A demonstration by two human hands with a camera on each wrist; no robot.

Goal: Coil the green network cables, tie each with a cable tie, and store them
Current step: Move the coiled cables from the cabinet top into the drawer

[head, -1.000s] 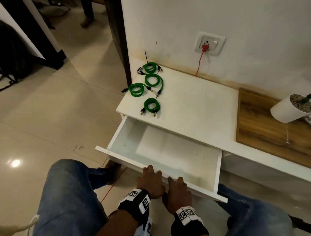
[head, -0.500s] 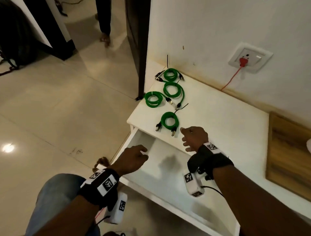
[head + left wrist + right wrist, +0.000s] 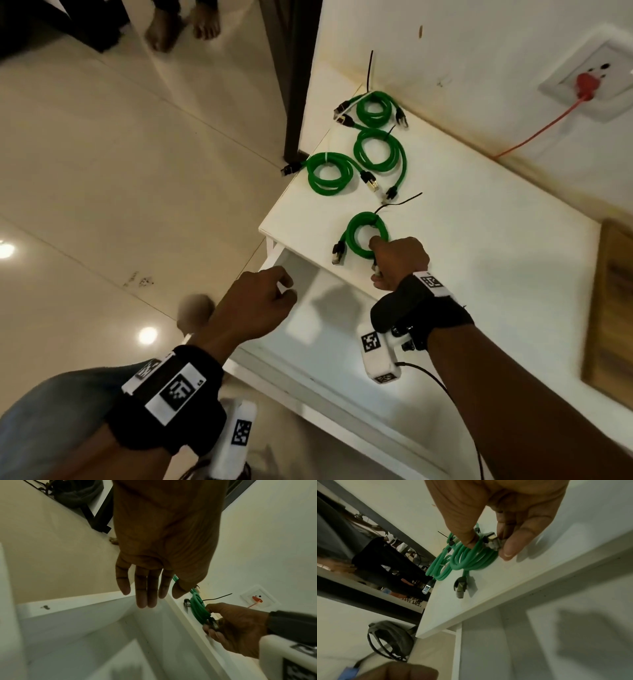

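The nearest coiled green cable (image 3: 365, 236) lies near the front edge of the white cabinet top (image 3: 479, 260), just above the open drawer (image 3: 342, 342), and the right hand (image 3: 399, 262) now pinches it, thumb through the loop and fingertips closing on one of its plugs (image 3: 493, 541) (a black cable tie (image 3: 400, 200) trails from the coil). A second ago both hands gripped the drawer's front; half a second ago the right was only approaching the coil. The left hand (image 3: 255, 310) hovers over the drawer's left end, fingers loosely extended, holding nothing. Three more coils sit toward the top's back left corner: one (image 3: 329, 174) at the left edge, one (image 3: 380, 150) beside it, one (image 3: 375, 109) by the wall. With the drawer pulled out, storing appears to be beginning, all four coils yet to go in.
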